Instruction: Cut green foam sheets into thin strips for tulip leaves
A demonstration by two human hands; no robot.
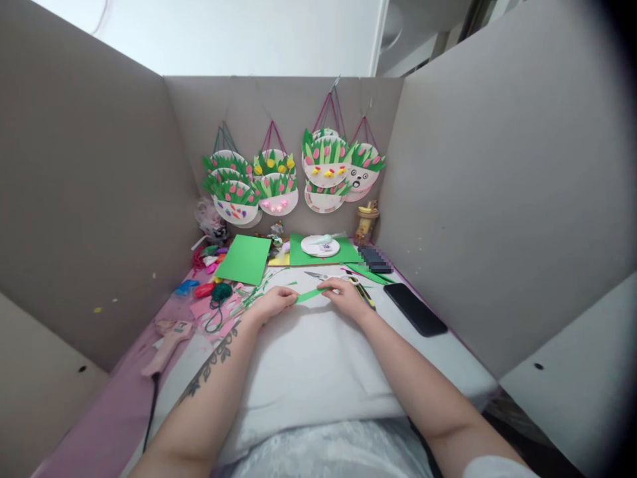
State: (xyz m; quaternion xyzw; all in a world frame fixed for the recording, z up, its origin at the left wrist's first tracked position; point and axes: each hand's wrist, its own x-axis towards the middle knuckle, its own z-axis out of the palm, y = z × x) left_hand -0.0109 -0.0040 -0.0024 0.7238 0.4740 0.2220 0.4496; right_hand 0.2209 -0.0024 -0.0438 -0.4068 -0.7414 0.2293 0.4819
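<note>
Head view: the green paper strip [309, 295] is pinched by the left hand [279, 303] at nine o'clock and right hand [344, 296] at three, fingers hiding its ends; pixelation blurs a dark object [375, 259] at two o'clock

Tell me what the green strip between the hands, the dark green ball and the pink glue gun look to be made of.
Green strip: matte paper or thin card, judging by its flat, evenly coloured face.
Dark green ball: probably yarn, soft and dull, with a thin strand trailing from it.
Pink glue gun: likely smooth hard plastic, from its rigid, moulded-looking body.
</note>
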